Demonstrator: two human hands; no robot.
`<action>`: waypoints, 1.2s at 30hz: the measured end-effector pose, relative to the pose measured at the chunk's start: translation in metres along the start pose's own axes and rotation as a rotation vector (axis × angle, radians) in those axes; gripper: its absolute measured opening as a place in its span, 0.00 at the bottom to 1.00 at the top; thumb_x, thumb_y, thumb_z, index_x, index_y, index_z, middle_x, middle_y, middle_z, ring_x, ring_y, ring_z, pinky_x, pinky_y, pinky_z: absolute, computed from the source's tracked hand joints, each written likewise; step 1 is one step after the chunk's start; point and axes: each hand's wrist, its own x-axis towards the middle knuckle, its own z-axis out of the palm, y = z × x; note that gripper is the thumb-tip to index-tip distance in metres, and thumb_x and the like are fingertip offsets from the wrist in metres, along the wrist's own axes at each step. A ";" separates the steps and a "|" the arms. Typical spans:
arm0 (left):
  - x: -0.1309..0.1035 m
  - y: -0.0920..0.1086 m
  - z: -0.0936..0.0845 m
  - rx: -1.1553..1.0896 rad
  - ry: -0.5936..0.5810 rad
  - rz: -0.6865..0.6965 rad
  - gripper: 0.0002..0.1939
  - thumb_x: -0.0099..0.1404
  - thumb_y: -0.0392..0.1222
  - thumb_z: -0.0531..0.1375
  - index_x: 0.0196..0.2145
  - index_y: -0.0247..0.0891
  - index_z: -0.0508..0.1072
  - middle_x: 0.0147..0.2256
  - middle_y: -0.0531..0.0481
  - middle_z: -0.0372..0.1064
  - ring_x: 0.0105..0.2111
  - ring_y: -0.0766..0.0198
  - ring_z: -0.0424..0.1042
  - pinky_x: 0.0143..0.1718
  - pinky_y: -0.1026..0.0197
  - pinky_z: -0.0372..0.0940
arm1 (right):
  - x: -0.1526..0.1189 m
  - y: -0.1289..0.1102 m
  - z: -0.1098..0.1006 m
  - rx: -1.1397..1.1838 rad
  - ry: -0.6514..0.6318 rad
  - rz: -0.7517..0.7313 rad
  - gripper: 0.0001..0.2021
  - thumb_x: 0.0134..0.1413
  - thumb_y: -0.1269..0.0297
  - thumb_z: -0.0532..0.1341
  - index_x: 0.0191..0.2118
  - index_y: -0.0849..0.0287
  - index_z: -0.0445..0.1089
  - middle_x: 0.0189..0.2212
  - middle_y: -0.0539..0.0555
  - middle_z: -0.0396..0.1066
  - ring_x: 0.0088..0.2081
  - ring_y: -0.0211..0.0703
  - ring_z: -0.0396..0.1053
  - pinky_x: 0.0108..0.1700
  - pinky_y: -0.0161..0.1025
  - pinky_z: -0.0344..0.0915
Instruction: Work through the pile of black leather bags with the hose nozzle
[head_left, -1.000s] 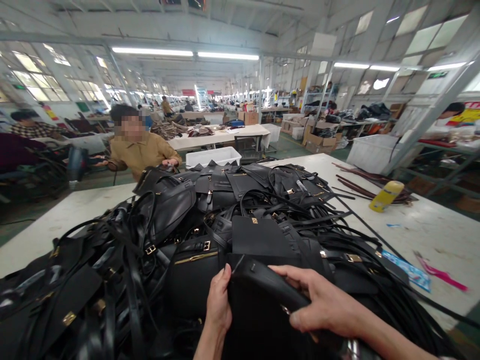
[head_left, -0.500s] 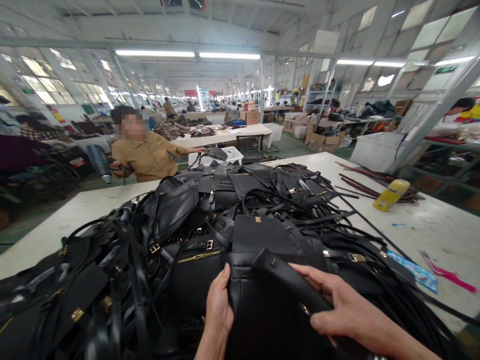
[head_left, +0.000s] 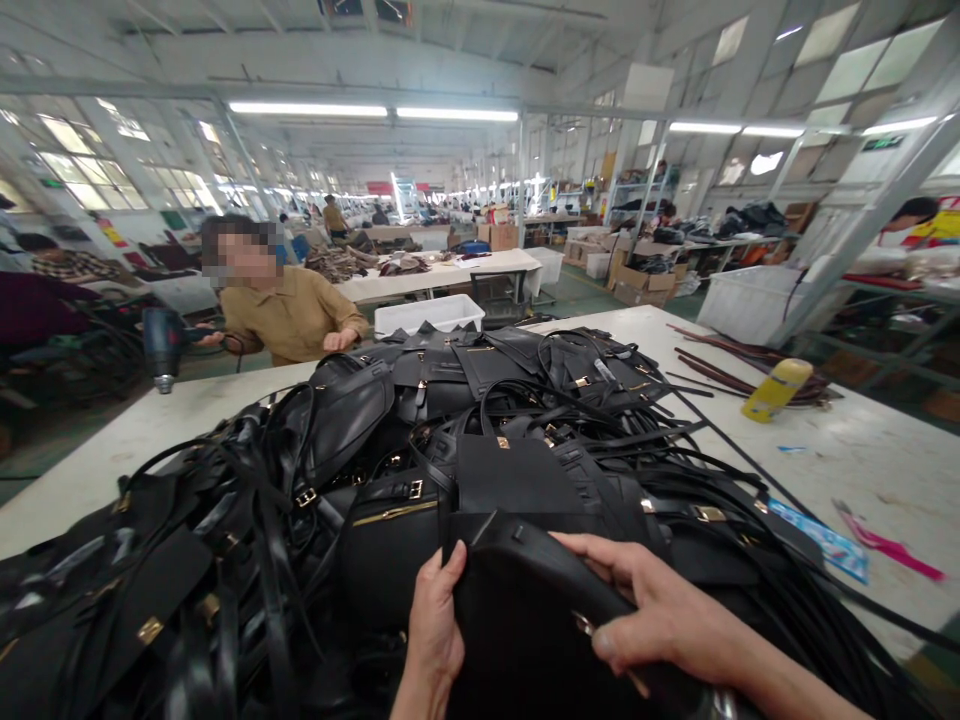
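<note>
We hold a black bag (head_left: pixel 517 625) close in front: left hand (head_left: pixel 436 620) grip on one side, right hand (head_left: pixel 649 610) grip around its thick edge. Bag pile (head_left: pixel 341 410) crowds the surface (head_left: pixel 885 455) ahead and left; brown straps (head_left: pixel 715 371), yellow bottle (head_left: pixel 778 390) right. Co-worker (head_left: pixel 281 310) beyond holds a gun-shaped tool (head_left: pixel 161 347).

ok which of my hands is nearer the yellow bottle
Right. Your right hand is on the near side of the yellow bottle, to its left; your left hand is farther left.
</note>
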 end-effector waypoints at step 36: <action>-0.011 -0.010 0.004 0.132 -0.041 0.164 0.29 0.48 0.33 0.63 0.50 0.38 0.65 0.47 0.44 0.69 0.51 0.52 0.62 0.53 0.53 0.56 | 0.019 -0.020 0.026 -0.137 0.095 -0.113 0.38 0.36 0.79 0.57 0.57 0.51 0.52 0.30 0.45 0.67 0.19 0.27 0.58 0.17 0.24 0.60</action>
